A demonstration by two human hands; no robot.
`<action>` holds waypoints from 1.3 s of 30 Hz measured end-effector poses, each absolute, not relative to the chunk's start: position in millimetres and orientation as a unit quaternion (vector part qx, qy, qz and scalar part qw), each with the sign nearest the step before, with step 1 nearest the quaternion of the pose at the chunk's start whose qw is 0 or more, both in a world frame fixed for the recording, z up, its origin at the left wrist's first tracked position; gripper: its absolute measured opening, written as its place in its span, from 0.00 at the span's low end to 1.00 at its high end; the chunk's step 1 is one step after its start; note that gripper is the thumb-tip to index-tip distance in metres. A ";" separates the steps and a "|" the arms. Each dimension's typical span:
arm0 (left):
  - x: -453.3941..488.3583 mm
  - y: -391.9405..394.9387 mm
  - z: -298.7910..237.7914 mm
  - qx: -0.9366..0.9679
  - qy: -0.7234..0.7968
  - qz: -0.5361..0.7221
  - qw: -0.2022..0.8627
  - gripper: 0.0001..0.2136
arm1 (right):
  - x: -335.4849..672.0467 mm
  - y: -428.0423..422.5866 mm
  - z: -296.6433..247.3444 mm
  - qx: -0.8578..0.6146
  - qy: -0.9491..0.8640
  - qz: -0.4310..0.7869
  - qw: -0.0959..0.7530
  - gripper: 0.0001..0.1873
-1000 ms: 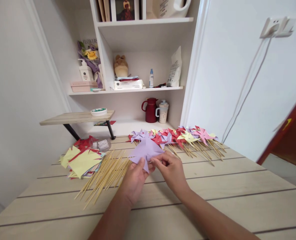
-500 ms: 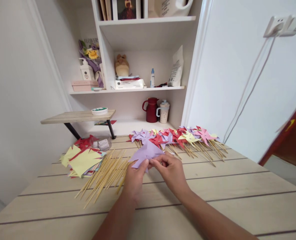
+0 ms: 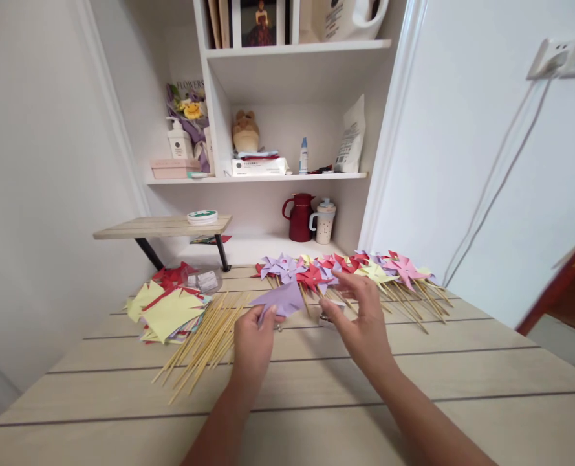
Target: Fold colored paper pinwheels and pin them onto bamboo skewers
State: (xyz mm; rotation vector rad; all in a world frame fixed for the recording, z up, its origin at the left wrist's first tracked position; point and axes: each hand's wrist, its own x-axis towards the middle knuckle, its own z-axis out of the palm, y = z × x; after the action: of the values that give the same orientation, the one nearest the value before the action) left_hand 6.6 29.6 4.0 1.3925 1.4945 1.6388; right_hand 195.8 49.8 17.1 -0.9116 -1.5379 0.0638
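My left hand [image 3: 257,336] pinches a piece of purple paper [image 3: 283,299] between thumb and fingers, over the middle of the table. A small shiny bit shows under the paper by the fingertips, too small to name. My right hand [image 3: 362,317] is apart from the paper, thumb and fingers spread, with nothing visible in it. Beneath its thumb sits a small clear container [image 3: 326,320], partly hidden. Left of my left hand lie several thin wooden sticks [image 3: 202,346]. Finished paper pinwheels [image 3: 311,275] on sticks lie in a row beyond my hands.
A pile of cut paper sheets [image 3: 173,314], yellow on top, lies at the left beside a clear plastic box [image 3: 204,281]. Behind it stands a small raised wooden shelf [image 3: 156,226]. A red jug [image 3: 301,218] and a cup [image 3: 324,222] stand at the back.
My right hand has let go of the purple paper, moved right and spread its fingers. My left hand still holds the paper, now tilted flatter. The view has shifted slightly.
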 end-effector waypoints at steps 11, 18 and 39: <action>11.2 24.7 -1.7 0.654 0.456 0.584 0.155 0.16 | 183.5 44.0 15.7 -0.338 -0.792 -0.048 0.506 0.17; 16.2 21.4 6.3 0.569 0.476 0.618 0.260 0.11 | 182.6 47.4 16.7 -0.388 -0.697 0.264 0.543 0.07; 8.1 21.2 13.0 0.493 0.398 0.595 0.495 0.15 | 174.5 47.5 13.0 -0.365 -0.486 0.552 0.571 0.19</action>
State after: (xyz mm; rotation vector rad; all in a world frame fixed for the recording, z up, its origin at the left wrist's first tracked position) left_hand 8.1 21.2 13.0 1.1938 0.9646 1.4426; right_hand 174.5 47.5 13.0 -0.8567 -1.1392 1.2955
